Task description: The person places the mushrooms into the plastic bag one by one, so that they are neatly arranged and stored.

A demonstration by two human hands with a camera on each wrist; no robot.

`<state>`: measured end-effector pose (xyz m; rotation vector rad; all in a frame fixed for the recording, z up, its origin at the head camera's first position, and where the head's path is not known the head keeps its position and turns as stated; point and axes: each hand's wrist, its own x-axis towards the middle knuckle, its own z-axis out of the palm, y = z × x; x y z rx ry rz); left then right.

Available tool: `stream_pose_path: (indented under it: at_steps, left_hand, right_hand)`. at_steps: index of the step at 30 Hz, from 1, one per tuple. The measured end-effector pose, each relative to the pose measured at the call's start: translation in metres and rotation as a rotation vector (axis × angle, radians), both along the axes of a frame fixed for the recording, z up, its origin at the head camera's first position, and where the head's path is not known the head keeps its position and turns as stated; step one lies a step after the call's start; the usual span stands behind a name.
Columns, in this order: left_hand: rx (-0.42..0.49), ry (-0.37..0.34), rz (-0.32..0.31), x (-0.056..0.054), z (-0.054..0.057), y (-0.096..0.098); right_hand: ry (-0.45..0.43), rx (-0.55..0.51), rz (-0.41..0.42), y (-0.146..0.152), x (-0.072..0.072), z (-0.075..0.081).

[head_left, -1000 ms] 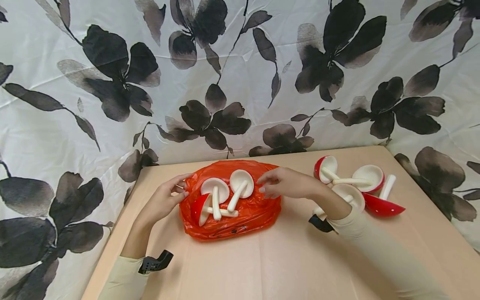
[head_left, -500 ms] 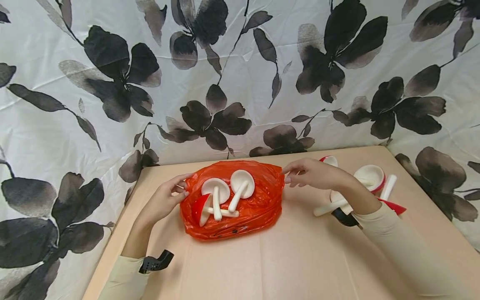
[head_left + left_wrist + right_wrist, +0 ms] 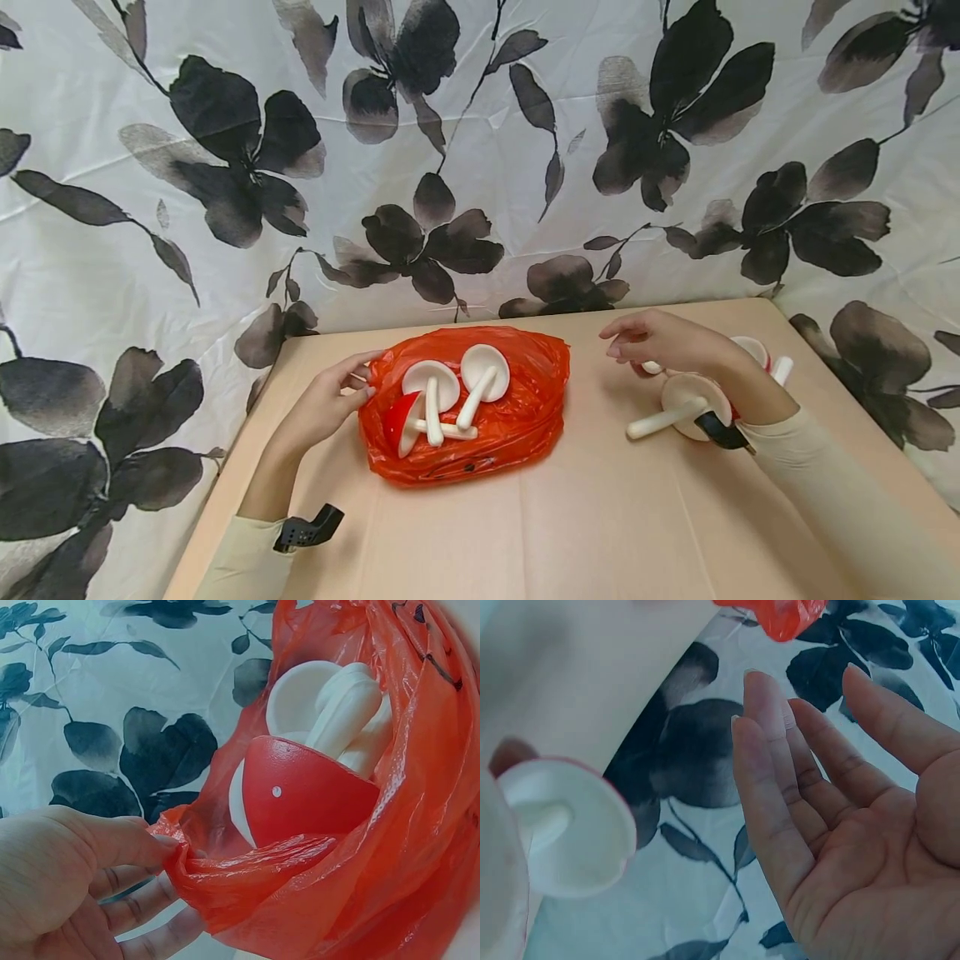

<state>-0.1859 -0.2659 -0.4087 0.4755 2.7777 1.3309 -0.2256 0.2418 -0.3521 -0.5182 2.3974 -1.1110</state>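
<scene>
A red plastic bag [image 3: 517, 425] lies spread on the table with three toy mushrooms in it; one shows a red cap [image 3: 307, 791] with a white dot. At the bag's left edge my left hand [image 3: 324, 404] pinches the plastic between thumb and fingers, as the left wrist view shows. To the right of the bag, my right hand [image 3: 667, 337] hangs over the table with loose fingers and holds nothing. Beneath it and its wrist lie more toy mushrooms, one with a white stem [image 3: 660, 421] pointing left; several are partly hidden by the arm.
The light wooden table [image 3: 480, 542] ends at a back edge against a white cloth [image 3: 510, 167] printed with dark flowers. Black wrist straps [image 3: 309, 529] sit on both forearms. In the right wrist view, a mushroom's pale underside [image 3: 577, 832] stands close at the left.
My right hand has moved away from the bag to the right, over the loose mushrooms. The left hand stays at the bag's left edge.
</scene>
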Motion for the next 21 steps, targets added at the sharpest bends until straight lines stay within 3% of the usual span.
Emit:
stream_pose_path:
  at_steps: [7, 10, 12, 21]
  left_hand:
    - [-0.011, 0.009, 0.002, 0.005, 0.008, 0.006]
    - [-0.005, 0.003, -0.001, 0.005, 0.008, 0.006]
    - [-0.001, 0.007, -0.003, 0.001, 0.0, 0.002]
    - [-0.025, 0.002, 0.031, 0.006, 0.007, 0.011]
  right_hand:
    - [0.124, 0.085, -0.02, 0.018, -0.002, 0.0]
    - [0.146, 0.102, -0.026, 0.025, -0.004, -0.003]
    - [0.176, 0.127, -0.028, 0.03, -0.006, -0.005]
    - [0.134, 0.127, -0.011, 0.044, -0.006, -0.009]
